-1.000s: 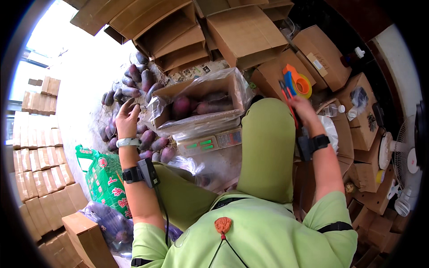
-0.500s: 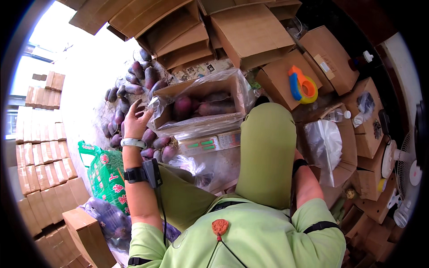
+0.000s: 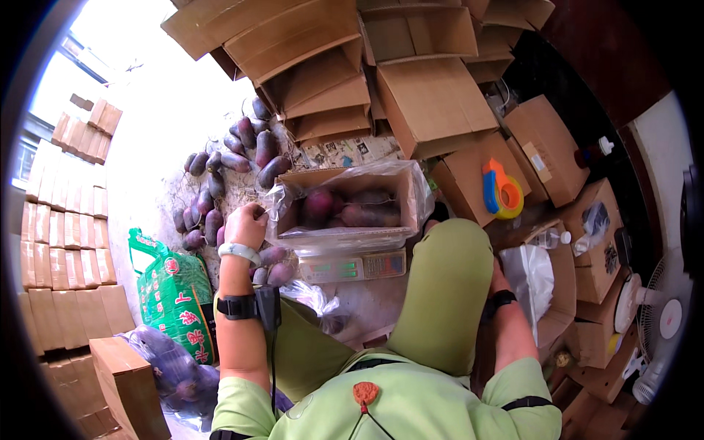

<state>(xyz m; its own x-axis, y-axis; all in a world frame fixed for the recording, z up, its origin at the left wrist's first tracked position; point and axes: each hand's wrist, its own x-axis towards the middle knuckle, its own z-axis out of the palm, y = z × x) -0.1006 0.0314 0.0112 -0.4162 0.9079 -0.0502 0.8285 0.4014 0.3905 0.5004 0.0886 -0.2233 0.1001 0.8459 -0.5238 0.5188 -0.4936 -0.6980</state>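
Hovering just beside the left end of the open cardboard box, the left hand is the nearer of the two. Its fingers are curled inward, close to the plastic liner — whether they pinch anything cannot be told. From these fingers the box lies to the right, its long axis running left to right, with purple radishes inside and a scale at its near side. The right hand is well apart, partly hidden beyond the right knee — finger state not visible.
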